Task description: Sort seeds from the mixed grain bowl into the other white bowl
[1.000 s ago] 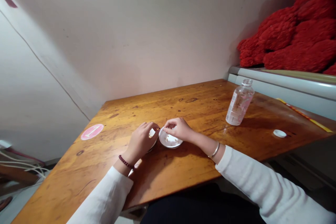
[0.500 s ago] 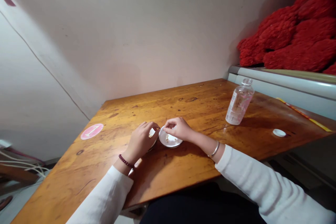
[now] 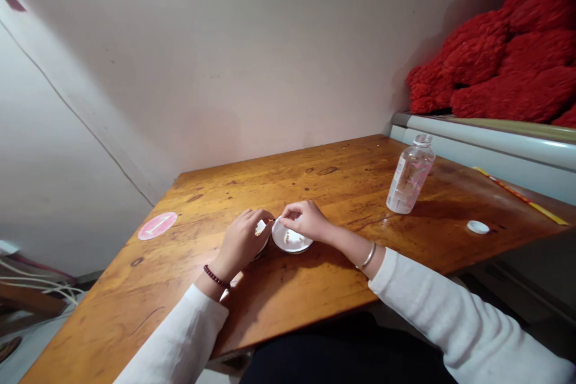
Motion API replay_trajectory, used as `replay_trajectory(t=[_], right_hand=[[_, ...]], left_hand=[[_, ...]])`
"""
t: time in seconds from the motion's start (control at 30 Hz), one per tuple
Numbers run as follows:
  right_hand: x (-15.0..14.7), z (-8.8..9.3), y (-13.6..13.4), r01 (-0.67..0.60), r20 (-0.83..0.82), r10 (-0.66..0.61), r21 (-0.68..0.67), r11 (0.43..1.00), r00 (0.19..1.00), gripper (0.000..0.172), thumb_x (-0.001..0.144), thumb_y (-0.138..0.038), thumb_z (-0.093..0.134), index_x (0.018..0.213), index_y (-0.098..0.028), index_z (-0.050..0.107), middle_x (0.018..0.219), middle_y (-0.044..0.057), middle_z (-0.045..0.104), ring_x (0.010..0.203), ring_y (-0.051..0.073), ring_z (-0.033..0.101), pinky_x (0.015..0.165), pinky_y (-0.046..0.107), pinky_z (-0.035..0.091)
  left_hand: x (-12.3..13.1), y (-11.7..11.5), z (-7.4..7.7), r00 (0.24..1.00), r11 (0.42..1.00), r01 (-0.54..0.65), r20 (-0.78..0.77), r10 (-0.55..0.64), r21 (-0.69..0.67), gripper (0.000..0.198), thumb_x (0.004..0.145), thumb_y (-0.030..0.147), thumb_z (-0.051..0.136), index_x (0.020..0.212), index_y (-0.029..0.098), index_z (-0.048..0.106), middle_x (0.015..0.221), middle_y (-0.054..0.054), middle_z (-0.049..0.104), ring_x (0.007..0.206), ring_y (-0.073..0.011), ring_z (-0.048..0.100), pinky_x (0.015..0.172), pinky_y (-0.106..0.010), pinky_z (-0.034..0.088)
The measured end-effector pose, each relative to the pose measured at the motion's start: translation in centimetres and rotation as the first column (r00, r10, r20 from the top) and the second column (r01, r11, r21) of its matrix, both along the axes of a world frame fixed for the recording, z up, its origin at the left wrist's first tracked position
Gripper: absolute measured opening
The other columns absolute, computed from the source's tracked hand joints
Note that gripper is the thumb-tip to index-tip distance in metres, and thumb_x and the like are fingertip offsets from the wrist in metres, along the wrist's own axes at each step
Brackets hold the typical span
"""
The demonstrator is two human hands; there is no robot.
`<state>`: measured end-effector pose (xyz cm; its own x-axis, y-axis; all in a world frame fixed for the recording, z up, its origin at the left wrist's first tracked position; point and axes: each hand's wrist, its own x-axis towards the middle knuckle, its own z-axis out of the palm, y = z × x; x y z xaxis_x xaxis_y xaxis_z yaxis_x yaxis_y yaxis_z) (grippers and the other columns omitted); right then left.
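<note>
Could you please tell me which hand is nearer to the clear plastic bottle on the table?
Right. The right hand, over the white dish, is closer to the clear plastic bottle, which stands ahead and to its right; the left hand is farther away, on the dish's other side.

The left hand (image 3: 240, 240) hides most of a white piece (image 3: 260, 227), so its shape cannot be told. The bits on the white saucer (image 3: 299, 243) and the thin sliver (image 3: 271, 220) beside the right hand (image 3: 306, 220) are too small to identify. The red plush heap (image 3: 508, 66) runs past the top right corner.
</note>
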<state>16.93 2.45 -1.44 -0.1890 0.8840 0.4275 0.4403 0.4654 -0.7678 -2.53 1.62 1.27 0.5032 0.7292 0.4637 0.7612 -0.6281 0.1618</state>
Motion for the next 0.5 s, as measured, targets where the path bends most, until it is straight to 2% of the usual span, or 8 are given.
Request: replay_trajectory(t=[0.5], right_hand=[[0.06,-0.04,-0.06,-0.015,0.004,0.015,-0.007,1.000,1.000,0.008,0.072,-0.022,0.065,0.072,-0.017,0.071,0.065,0.000,0.068,0.061,0.012,0.060,0.059,0.020,0.042]], left_hand=[[0.07,0.05,-0.06,0.999,1.000,-0.004,-0.036,0.004,-0.003,0.020,0.091,0.034,0.047,0.097,0.022,0.062,0.089,-0.005,0.066,0.086,-0.0191,0.059,0.076,-0.030,0.045]])
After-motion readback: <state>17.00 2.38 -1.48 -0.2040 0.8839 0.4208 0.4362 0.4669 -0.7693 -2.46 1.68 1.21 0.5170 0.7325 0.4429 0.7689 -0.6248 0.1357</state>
